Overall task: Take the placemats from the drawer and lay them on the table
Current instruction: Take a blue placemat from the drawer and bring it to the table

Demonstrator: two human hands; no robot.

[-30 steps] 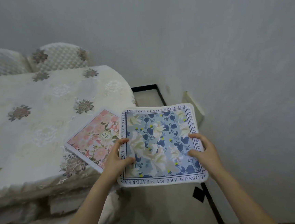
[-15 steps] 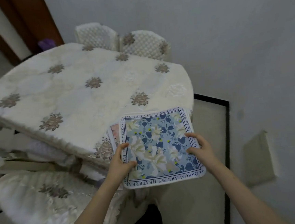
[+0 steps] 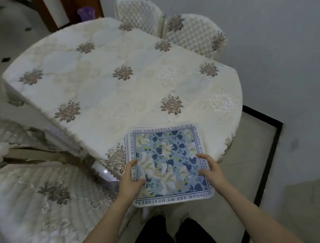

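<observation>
A square blue floral placemat (image 3: 168, 159) with a lettered border is held flat over the near edge of the oval table (image 3: 124, 81). My left hand (image 3: 130, 179) grips its left side, thumb on top. My right hand (image 3: 208, 170) grips its right side the same way. The mat's far half overlaps the tabletop; its near half hangs out past the edge. A thin white edge of another mat shows under its left side; the pink mat seen earlier is hidden beneath.
The table wears a cream embroidered cloth. Quilted chairs stand at the far side (image 3: 192, 33) and at the near left (image 3: 42, 205). A grey wall is on the right, a black-framed floor panel (image 3: 265, 160) below it.
The view has swung left and the whole table has come into sight. The blue mat, still in both hands, now covers the pink mat that showed beside it a second ago.
</observation>
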